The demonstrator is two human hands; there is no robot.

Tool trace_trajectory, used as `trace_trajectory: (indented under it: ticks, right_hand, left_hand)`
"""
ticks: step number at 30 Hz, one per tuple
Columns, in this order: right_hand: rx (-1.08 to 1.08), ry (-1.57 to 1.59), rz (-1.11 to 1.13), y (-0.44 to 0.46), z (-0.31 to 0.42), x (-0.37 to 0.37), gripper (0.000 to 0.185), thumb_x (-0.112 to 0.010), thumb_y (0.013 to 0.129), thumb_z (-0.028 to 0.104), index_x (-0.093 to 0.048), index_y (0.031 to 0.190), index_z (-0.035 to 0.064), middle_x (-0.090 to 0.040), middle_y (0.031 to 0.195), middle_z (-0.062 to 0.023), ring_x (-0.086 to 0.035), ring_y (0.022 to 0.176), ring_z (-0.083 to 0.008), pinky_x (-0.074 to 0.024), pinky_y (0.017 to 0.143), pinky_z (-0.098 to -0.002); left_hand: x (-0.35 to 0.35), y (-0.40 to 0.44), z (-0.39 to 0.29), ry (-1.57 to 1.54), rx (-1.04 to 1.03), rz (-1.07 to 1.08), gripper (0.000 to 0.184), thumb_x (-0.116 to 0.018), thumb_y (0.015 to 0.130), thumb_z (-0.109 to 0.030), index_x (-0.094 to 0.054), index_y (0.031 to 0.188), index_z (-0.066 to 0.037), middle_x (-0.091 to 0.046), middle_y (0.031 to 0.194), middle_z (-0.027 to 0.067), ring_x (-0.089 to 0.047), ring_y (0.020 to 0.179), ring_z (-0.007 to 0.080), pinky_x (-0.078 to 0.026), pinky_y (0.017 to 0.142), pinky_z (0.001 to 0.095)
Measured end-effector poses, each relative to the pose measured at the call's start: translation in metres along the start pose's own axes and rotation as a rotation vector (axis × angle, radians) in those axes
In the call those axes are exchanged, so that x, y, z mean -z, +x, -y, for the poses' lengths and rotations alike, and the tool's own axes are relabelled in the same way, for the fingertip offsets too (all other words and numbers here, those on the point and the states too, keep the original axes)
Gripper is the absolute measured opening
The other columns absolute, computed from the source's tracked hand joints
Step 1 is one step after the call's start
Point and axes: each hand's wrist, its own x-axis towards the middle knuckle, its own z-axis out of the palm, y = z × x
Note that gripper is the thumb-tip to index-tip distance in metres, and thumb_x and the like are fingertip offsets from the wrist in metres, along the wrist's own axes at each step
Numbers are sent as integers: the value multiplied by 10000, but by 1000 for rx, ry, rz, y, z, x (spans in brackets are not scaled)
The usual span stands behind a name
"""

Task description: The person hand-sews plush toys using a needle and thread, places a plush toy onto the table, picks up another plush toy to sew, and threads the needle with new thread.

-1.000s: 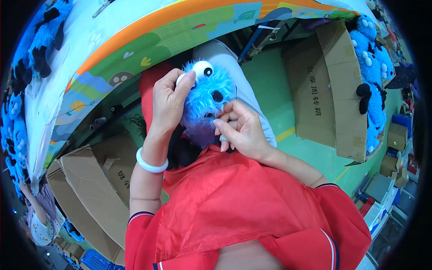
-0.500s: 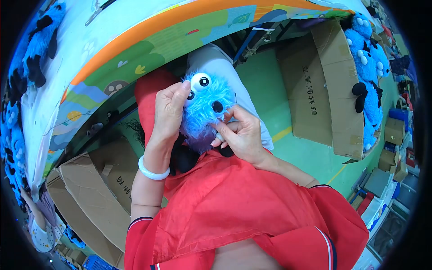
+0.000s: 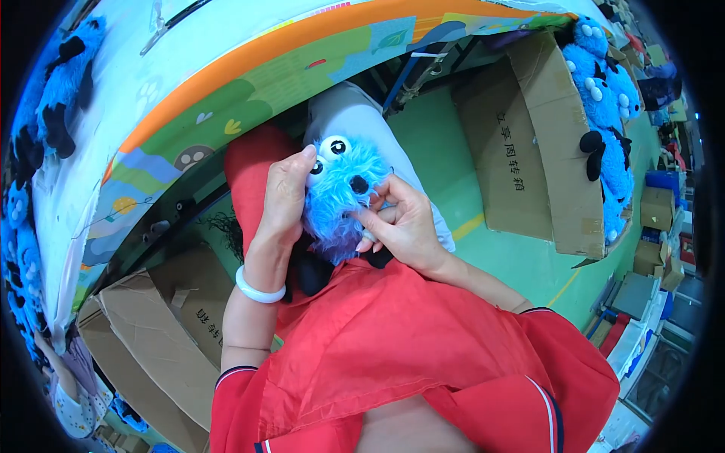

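Observation:
A fluffy blue plush toy point(image 3: 343, 204) rests on my lap, face up, with bulging white eyes, a black nose and black feet. My left hand point(image 3: 285, 192) is closed on the side of its head, the thumb beside one eye. With thumb and fingers pinched together, my right hand point(image 3: 406, 223) grips the fur just below and beside the nose. Something pale wraps one right finger, too small to make out clearly. Whether a fine tool or thread sits in that pinch is hidden.
A table with a colourful cloth point(image 3: 249, 98) curves ahead, scissors-like tool point(image 3: 162, 30) on top. More blue plush toys point(image 3: 64, 83) lie at left. A cardboard box point(image 3: 529, 151) with toys behind it stands right; another open box point(image 3: 151, 325) is at lower left.
The plush toy's head sits slightly lower in view, and the view has shifted a little. Both hands keep their hold, the right fingers still pinching near the nose.

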Motion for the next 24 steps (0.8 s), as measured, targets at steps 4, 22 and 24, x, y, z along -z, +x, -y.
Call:
trace_trajectory:
  ticks: [4,22,24]
  right_hand:
    - [30,-83,54,-7,-3,9,189,-627,815,-33,-475,906,31,-553,741,-50,-645,519,-149,-451,425,-172]
    - [161,463,59,9,-12,-2,258,-571,885,71,-344,1006,98,-536,847,-102,-648,599,-208,-527,477,-262]
    - [188,331,53,16,-8,3,220,-560,885,79,-361,979,91,-533,849,-89,-605,525,-166,-452,419,-228]
  left_hand:
    - [-9,-4,-4,-24,-2,-19,281,-535,924,-279,-566,730,-78,-506,638,-23,-397,542,42,-334,498,179]
    - [-4,-11,9,391,-323,16,290,-483,897,-189,-598,1058,24,-627,901,102,-545,773,145,-442,705,265]
    - [-3,-10,19,555,-493,2,346,-506,894,-169,-540,1168,40,-608,1040,152,-567,871,191,-453,797,293]
